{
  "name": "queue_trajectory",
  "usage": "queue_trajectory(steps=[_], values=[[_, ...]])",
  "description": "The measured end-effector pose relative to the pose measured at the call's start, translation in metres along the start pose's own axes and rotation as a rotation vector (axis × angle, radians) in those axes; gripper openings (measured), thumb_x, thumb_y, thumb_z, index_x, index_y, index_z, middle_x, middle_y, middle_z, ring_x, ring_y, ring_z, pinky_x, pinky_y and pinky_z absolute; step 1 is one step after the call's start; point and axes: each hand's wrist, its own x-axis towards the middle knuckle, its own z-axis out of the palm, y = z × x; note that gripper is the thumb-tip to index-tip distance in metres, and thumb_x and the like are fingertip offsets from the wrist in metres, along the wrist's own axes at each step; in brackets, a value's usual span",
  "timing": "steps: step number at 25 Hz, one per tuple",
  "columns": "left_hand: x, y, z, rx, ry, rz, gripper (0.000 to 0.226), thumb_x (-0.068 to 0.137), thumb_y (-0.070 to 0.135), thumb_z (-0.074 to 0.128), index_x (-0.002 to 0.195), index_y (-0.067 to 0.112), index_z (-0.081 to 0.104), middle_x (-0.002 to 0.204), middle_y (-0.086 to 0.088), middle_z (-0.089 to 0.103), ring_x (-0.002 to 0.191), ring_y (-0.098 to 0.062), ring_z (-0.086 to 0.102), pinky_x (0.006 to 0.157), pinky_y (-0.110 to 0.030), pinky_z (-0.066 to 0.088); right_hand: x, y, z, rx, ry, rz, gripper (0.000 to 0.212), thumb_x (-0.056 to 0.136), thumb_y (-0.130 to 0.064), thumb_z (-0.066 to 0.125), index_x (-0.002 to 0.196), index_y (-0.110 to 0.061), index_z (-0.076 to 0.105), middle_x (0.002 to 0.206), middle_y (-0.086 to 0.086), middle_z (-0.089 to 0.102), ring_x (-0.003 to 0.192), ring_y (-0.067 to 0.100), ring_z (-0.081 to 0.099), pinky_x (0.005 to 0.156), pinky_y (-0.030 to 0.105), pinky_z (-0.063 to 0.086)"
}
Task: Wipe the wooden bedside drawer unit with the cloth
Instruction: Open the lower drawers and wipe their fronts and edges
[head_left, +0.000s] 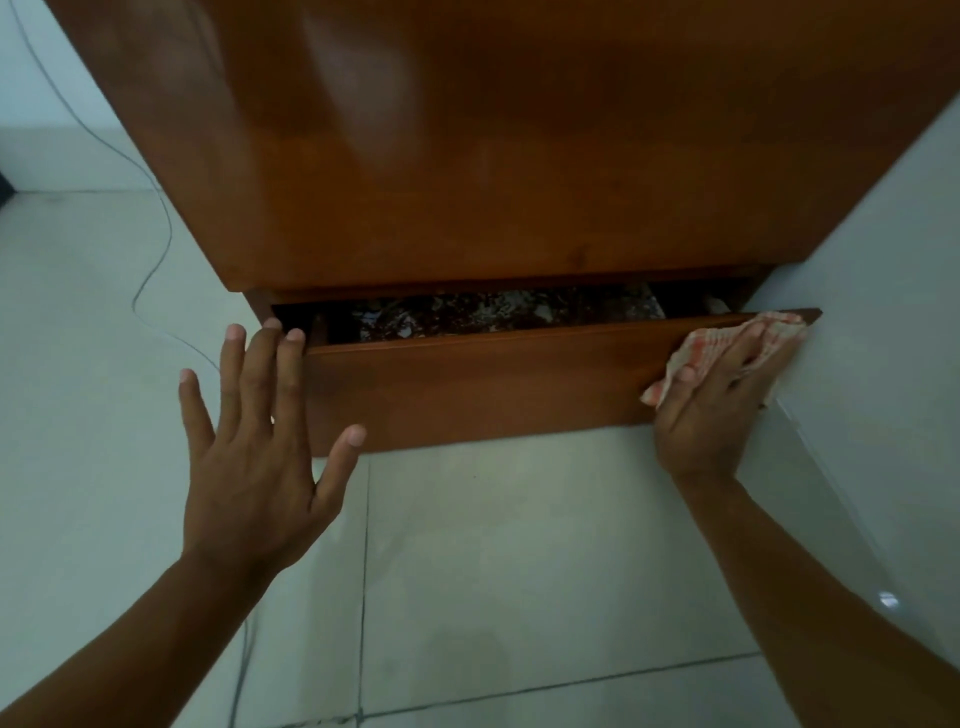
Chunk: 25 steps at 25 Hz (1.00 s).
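Observation:
The wooden bedside drawer unit (498, 156) fills the upper middle of the head view, seen from above its glossy brown top. Its bottom drawer (467, 384) is pulled out a little, and dark patterned contents show in the gap. My right hand (711, 400) presses a red-and-white checked cloth (727, 343) flat against the right end of the drawer front. My left hand (260, 441) is spread with fingers apart, its fingertips at the drawer's left top corner, holding nothing.
Pale floor tiles (493, 571) lie below the unit. A thin cable (156, 260) trails across the floor on the left. A white wall or panel (883, 364) stands close against the unit's right side.

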Motion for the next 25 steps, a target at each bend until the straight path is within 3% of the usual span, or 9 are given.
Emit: queue_trajectory(steps=[5, 9, 11, 13, 15, 17, 21, 23, 25], values=[[0.000, 0.005, 0.000, 0.000, 0.021, -0.026, 0.085, 0.097, 0.061, 0.032, 0.161, 0.007, 0.015, 0.169, -0.014, 0.011, 0.157, -0.031, 0.001, 0.121, -0.066, 0.009, -0.026, -0.057, -0.009, 0.272, 0.078, 0.186, 0.059, 0.111, -0.012, 0.037, 0.160, 0.008, 0.011, 0.166, 0.036, 0.003, 0.157, 0.047, 0.007, 0.130, 0.042, 0.015], [-0.001, 0.005, 0.003, -0.011, 0.032, -0.026, 0.084, 0.098, 0.062, 0.030, 0.161, 0.009, 0.015, 0.169, -0.014, 0.012, 0.157, -0.030, 0.001, 0.121, -0.066, 0.008, -0.097, -0.168, 0.012, 0.486, -0.083, 0.153, 0.062, 0.109, -0.014, 0.039, 0.162, -0.002, 0.010, 0.169, 0.027, -0.011, 0.159, 0.038, -0.008, 0.128, 0.030, 0.010], [-0.001, 0.003, 0.004, -0.018, 0.033, -0.022, 0.083, 0.098, 0.063, 0.028, 0.161, 0.010, 0.014, 0.169, -0.013, 0.013, 0.157, -0.029, 0.001, 0.121, -0.066, 0.007, -0.128, -0.213, 0.024, 0.531, -0.166, 0.104, 0.065, 0.108, -0.015, 0.043, 0.163, -0.008, 0.010, 0.170, 0.017, -0.018, 0.160, 0.034, -0.012, 0.128, 0.032, 0.015], [0.000, 0.002, 0.006, -0.011, 0.034, -0.027, 0.083, 0.098, 0.064, 0.026, 0.162, 0.012, 0.014, 0.169, -0.012, 0.013, 0.158, -0.028, 0.000, 0.121, -0.066, 0.006, -0.144, -0.231, 0.033, 0.491, -0.211, 0.053, 0.067, 0.109, -0.018, 0.042, 0.164, -0.010, 0.005, 0.171, 0.013, -0.019, 0.159, 0.038, -0.009, 0.129, 0.049, 0.019], [0.000, 0.001, 0.006, -0.010, 0.040, -0.032, 0.083, 0.098, 0.064, 0.025, 0.161, 0.012, 0.015, 0.169, -0.011, 0.014, 0.158, -0.028, 0.001, 0.121, -0.066, 0.006, -0.141, -0.222, 0.038, 0.405, -0.198, 0.000, 0.066, 0.111, -0.027, 0.034, 0.165, -0.018, -0.003, 0.171, 0.012, -0.016, 0.158, 0.044, -0.005, 0.126, 0.061, 0.017], [0.000, 0.002, 0.006, -0.017, 0.046, -0.032, 0.082, 0.098, 0.064, 0.024, 0.161, 0.011, 0.016, 0.169, -0.012, 0.016, 0.158, -0.029, 0.002, 0.121, -0.066, 0.007, -0.124, -0.193, 0.043, 0.351, -0.153, -0.049, 0.062, 0.112, -0.036, 0.025, 0.165, -0.023, -0.002, 0.171, 0.014, -0.011, 0.157, 0.048, -0.002, 0.125, 0.063, 0.015], [0.000, 0.005, 0.007, -0.013, 0.061, -0.035, 0.081, 0.099, 0.060, 0.028, 0.161, 0.009, 0.017, 0.168, -0.014, 0.017, 0.158, -0.029, 0.002, 0.120, -0.067, 0.009, -0.081, -0.115, 0.037, 0.268, -0.054, -0.026, 0.061, 0.111, -0.031, 0.028, 0.161, -0.002, 0.009, 0.162, 0.042, -0.002, 0.151, 0.059, 0.000, 0.125, 0.063, 0.013], [-0.001, 0.006, 0.006, -0.012, 0.056, -0.042, 0.081, 0.099, 0.060, 0.028, 0.161, 0.009, 0.016, 0.168, -0.014, 0.016, 0.158, -0.028, 0.001, 0.120, -0.067, 0.009, -0.057, -0.082, 0.027, 0.204, -0.004, -0.010, 0.060, 0.110, -0.021, 0.032, 0.158, 0.009, 0.012, 0.159, 0.048, 0.001, 0.150, 0.062, 0.000, 0.128, 0.058, 0.006], [-0.001, 0.007, 0.005, -0.013, 0.049, -0.050, 0.081, 0.099, 0.061, 0.027, 0.161, 0.010, 0.015, 0.169, -0.013, 0.015, 0.158, -0.028, 0.001, 0.120, -0.067, 0.009, -0.032, -0.058, 0.015, 0.189, 0.045, 0.002, 0.059, 0.107, -0.009, 0.033, 0.156, 0.013, 0.010, 0.158, 0.049, 0.001, 0.151, 0.061, 0.003, 0.127, 0.062, 0.010]])
